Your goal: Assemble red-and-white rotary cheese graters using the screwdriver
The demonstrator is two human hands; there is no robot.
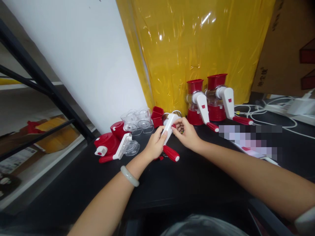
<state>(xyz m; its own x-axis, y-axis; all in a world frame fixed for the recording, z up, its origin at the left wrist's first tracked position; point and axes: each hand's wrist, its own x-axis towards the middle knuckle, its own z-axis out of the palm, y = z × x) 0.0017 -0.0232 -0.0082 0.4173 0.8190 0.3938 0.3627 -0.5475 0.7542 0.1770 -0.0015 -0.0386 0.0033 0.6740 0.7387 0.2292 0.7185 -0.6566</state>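
Note:
My left hand [157, 143] is closed around a white crank handle [168, 130] with a red grip [171, 153] at its lower end. At the crank's upper part, the thumb and fingers of my right hand [186, 133] pinch a small red piece [173, 126] against its side. Whether that piece sits in the crank cannot be told. Just behind my hands stand metal grater drums [177, 113], partly hidden, and a red feed hopper [157, 115]. A few tiny red and metal parts [161, 158] lie below my left hand.
On the black table [197, 183], red bases [106, 144], another crank handle [120, 150] and clear plastic housings [139, 118] sit left. Two assembled rotary graters [195, 105] stand back right, near white cables [268, 113] and a blurred-out flat item [253, 144]. A black metal rack [49, 91] rises left.

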